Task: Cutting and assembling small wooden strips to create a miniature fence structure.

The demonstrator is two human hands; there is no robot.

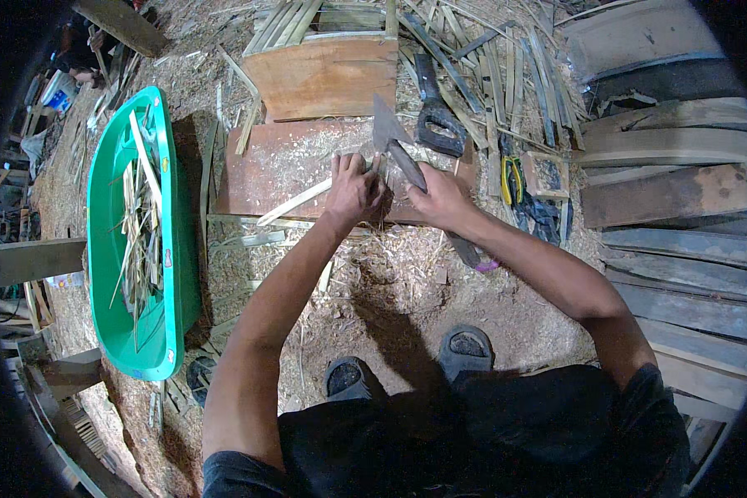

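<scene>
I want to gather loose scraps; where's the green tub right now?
In the head view, the green tub, holding wood strips, sits at the left, left of the reddish-brown board and the left hand.

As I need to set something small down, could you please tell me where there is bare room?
The brown board has a patch, flecked with shavings, left of the left hand and above the pale strip. Floor lies open between right sandal and right forearm. It is crowded around the saw, yellow-handled pliers and loose strips, and inside the green tub.
</scene>
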